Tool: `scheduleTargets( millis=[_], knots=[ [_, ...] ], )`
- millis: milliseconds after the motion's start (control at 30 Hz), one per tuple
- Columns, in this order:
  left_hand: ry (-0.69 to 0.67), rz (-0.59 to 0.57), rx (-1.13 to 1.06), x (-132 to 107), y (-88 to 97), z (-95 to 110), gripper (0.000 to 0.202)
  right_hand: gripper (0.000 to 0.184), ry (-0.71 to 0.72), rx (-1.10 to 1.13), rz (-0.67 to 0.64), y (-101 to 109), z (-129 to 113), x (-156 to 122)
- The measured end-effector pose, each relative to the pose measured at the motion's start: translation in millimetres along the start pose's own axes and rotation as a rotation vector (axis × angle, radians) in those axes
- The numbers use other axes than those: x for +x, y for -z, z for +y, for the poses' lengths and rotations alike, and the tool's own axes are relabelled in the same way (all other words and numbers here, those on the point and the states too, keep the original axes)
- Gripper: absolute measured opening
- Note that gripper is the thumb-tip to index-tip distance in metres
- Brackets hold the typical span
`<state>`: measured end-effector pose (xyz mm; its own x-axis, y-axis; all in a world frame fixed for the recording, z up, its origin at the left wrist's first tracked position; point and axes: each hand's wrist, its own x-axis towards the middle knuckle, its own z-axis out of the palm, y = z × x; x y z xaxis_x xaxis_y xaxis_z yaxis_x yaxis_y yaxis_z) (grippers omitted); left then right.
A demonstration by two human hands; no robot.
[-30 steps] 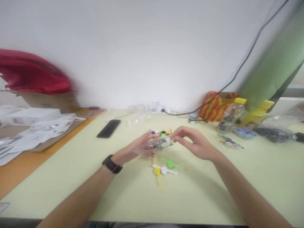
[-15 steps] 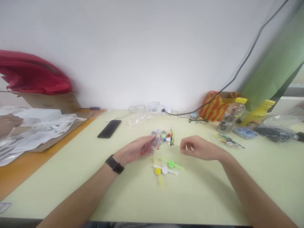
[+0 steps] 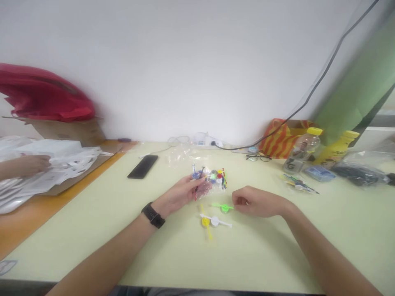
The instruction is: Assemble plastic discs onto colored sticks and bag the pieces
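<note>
My left hand [image 3: 179, 194], with a black watch on its wrist, is closed on a small clear plastic bag [image 3: 206, 186] of coloured parts, held just above the pale green table [image 3: 173, 250]. More coloured pieces [image 3: 218, 176] lie just beyond it. My right hand [image 3: 256, 201] rests low on the table with its fingers curled and its fingertips beside a green spinner piece [image 3: 224, 207]. I cannot make out anything inside those fingers. A yellow piece [image 3: 205, 223] and a white piece [image 3: 216, 222] lie in front of both hands.
A black phone [image 3: 142, 166] lies at the back left. Glasses [image 3: 258, 157], two yellow-capped bottles [image 3: 300, 154], a striped bag [image 3: 279, 137] and plastic packets stand at the back right. Another person's hand [image 3: 29, 164] works among white bags on the left. A power strip [image 3: 203, 142] sits by the wall.
My right hand let go of the bag and dropped down to the table by the green piece. My left hand kept the bag. Another person's hand came in at the left.
</note>
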<state>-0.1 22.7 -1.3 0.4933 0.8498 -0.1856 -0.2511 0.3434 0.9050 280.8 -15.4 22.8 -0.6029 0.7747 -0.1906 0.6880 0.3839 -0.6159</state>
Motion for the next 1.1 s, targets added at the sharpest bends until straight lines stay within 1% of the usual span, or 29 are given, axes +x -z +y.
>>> scheduleTargets(
  millis=[100,167,233,333,433,500,600,667,733,800,867,933,1033,1100],
  knots=[
    [0.007,0.012,0.026,0.0,0.2,-2.0,0.032,0.002,-0.002,0.042,-0.05,-1.0,1.2,0.0],
    [0.015,0.018,0.043,-0.5,-0.4,-2.1,0.035,0.007,0.018,0.056,-0.052,-2.3,2.1,1.1],
    [0.014,0.026,0.063,-1.2,-1.6,-1.7,0.036,0.009,0.036,0.044,-0.026,-2.6,2.3,1.8],
    [-0.018,0.024,0.086,-2.4,-3.7,-1.1,0.036,0.012,0.063,0.009,0.055,2.1,1.1,-0.4],
    [-0.04,-0.002,0.1,-3.5,-4.9,-0.5,0.035,0.012,0.096,0.003,0.184,15.1,0.0,-7.2],
    [-0.041,-0.021,0.107,-4.5,-5.1,0.3,0.035,0.015,0.108,0.04,0.291,26.5,0.1,-12.8],
    [-0.028,-0.058,0.113,-6.9,-5.3,1.6,0.038,0.024,0.126,0.188,0.491,42.5,-1.5,-18.0],
    [-0.014,-0.083,0.122,-8.8,-6.1,2.1,0.041,0.029,0.138,0.309,0.641,50.3,-6.9,-15.9],
    [-0.001,-0.107,0.138,-10.5,-7.5,2.3,0.043,0.033,0.153,0.402,0.781,56.6,-16.5,-7.7],
    [0.002,-0.13,0.15,-11.8,-9.3,2.3,0.045,0.037,0.186,0.455,0.884,62.7,-28.4,7.1],
    [0.005,-0.153,0.155,-12.7,-10.6,2.4,0.047,0.041,0.238,0.458,0.936,69.4,-39.0,26.9],
    [0.004,-0.166,0.161,-13.4,-11.0,2.5,0.047,0.039,0.249,0.449,0.968,76.0,-45.8,49.3],
    [-0.001,-0.166,0.177,-14.1,-10.3,2.9,0.048,0.029,0.26,0.381,0.982,82.5,-48.7,80.0],
    [-0.009,-0.159,0.185,-14.6,-9.9,3.1,0.049,0.021,0.232,0.275,0.942,83.4,-48.5,94.5]
  ],
)
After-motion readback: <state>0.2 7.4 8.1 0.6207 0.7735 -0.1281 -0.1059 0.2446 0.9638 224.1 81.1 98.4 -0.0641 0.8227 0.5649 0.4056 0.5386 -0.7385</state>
